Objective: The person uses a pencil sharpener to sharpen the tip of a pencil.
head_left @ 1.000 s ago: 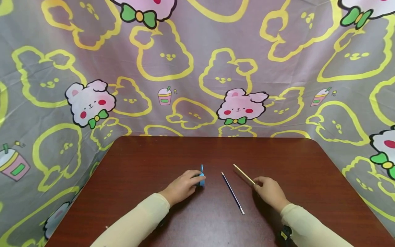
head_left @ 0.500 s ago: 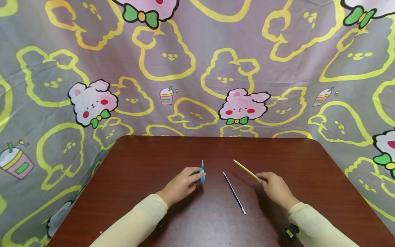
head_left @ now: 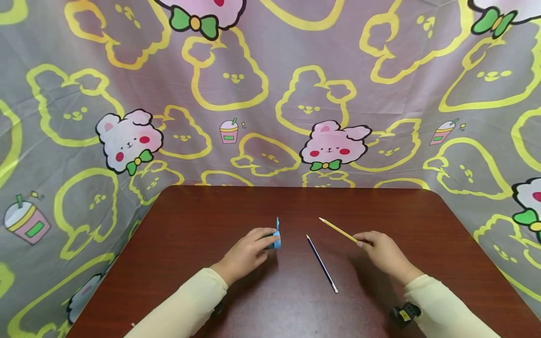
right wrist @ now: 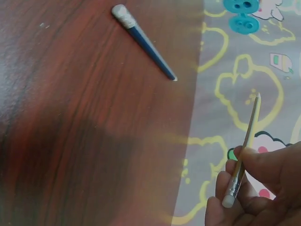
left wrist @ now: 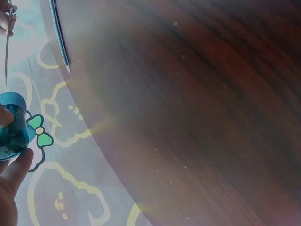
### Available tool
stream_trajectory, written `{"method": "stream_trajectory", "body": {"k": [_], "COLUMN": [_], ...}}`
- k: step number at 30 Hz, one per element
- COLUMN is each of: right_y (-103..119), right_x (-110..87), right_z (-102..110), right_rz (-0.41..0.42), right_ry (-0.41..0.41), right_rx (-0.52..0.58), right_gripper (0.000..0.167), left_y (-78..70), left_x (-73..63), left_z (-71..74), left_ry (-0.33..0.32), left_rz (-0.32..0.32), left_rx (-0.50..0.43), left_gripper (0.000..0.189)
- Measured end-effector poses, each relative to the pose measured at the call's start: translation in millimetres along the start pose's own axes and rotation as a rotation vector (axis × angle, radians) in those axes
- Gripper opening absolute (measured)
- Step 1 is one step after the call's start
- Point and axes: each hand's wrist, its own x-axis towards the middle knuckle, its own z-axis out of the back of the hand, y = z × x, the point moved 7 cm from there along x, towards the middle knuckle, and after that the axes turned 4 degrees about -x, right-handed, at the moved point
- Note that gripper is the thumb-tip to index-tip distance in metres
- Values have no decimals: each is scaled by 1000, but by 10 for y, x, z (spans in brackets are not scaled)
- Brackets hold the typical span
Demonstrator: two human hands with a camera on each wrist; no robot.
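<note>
My left hand grips a blue two-hole pencil sharpener left of the table's middle. In the left wrist view its see-through blue container shows between thumb and fingers. Its flip lid stands open, and the holes of the sharpener face the right wrist camera. My right hand pinches a yellow pencil near its eraser end. That pencil's sharpened tip points away and to the left, toward the sharpener's side; the white eraser shows below the fingers.
Between the hands, a dark blue pencil with a white eraser end lies slantwise on the brown wooden table. A grey curtain with yellow outlines and bunny prints hangs around the back and sides.
My right hand has moved right and a little away with the yellow pencil, lifting it higher. My left hand stays nearly in place with the sharpener; the blue pencil lies as before.
</note>
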Motion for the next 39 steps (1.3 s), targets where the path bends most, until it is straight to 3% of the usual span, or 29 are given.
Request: {"method": "stream_trajectory", "body": {"k": [7, 16, 28, 39], "right_y": [21, 129, 222, 318], "right_x": [-19, -20, -8, 26], "right_z": [35, 68, 68, 94], "right_rz": [5, 87, 87, 142], "right_ry": [23, 7, 105, 136], "right_rx": [38, 35, 55, 53], "right_gripper": [19, 16, 17, 17], "left_y": [-14, -53, -85, -127], "left_x": [-10, -3, 20, 35], "left_z": [36, 126, 225, 272], "left_ry": [-44, -67, -79, -79], "left_rz": [-2, 8, 22, 45], "left_rx": [-2, -18, -26, -39], "left_gripper": [53, 54, 54, 52]}}
